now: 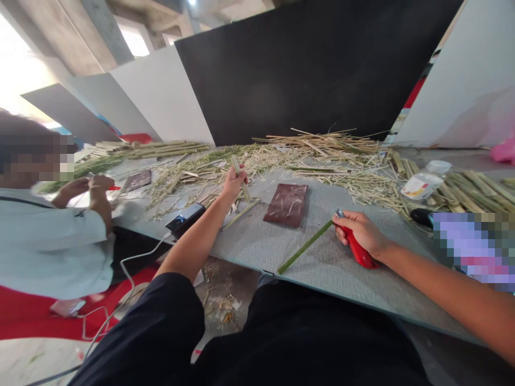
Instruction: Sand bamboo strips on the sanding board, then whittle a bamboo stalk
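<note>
My left hand (235, 182) is closed around a short bundle of pale bamboo strips (246, 192), raised over the far side of the table. Its fingers partly hide how many strips there are. In my right hand (362, 230) is a red utility knife (356, 250), its metal tip pointing up and left. A green bamboo strip (306, 246) slants from the right fingertips down to the table's near edge; whether the fingers pinch it, I cannot tell. Between my hands a dark brown pad (286, 205) with a scratched surface lies flat on the grey table (245, 241).
Bamboo shavings (265, 158) and loose strips pile along the back. To the right are a clear plastic jar (422, 185) and cut bamboo pieces (475, 190). A black power bank (185, 220) with a white cable sits left. A co-worker (52, 236) works at far left.
</note>
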A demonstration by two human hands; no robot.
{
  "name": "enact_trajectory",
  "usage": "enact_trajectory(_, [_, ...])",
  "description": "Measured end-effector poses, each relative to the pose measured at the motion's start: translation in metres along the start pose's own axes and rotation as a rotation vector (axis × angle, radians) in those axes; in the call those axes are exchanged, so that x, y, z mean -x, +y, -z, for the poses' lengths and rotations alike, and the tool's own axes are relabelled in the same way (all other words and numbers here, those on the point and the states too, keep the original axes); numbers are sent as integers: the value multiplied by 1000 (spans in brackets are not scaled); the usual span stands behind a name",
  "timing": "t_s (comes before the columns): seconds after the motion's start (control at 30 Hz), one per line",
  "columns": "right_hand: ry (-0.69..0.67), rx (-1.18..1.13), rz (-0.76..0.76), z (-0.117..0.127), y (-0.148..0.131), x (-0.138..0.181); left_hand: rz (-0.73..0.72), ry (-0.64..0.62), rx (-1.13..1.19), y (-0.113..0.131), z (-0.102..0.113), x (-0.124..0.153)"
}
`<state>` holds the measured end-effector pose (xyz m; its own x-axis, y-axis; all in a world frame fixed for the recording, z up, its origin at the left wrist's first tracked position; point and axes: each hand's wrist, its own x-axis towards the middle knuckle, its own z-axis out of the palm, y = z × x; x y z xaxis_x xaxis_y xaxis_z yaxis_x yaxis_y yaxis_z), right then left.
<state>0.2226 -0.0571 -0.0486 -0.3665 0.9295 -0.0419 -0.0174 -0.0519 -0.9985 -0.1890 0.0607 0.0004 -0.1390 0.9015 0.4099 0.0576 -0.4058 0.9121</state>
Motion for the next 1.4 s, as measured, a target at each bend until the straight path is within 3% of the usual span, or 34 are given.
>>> enact_trajectory(0.33, [-6,-2,2,-4,-1,-1,-47,-48,-145,3,-10,8])
enact_trajectory(0.57, [2,2,-18,-5,-4,0,-54,-160,-579,35,3,25])
enact_trajectory(0.67, [-3,4,-6,-4,-4,0,4,-223,-813,38,13,39])
enact_trajectory(0.87, [-34,2,0,1,-1,-1,181,-385,-1054,15,15,69])
enact_trajectory(1.0, [-38,-3,2,2,-1,-1,192,-368,-1026,12,11,70])
enact_trajectory(1.1, [-36,4,4,1,-2,-1,149,-271,-923,15,5,60])
enact_trajectory(1.27, [-33,37,10,-1,-6,0,33,-27,-589,24,-6,30])
enact_trajectory(1.4, [-24,20,-2,-2,-7,0,-24,70,-316,28,-7,19])
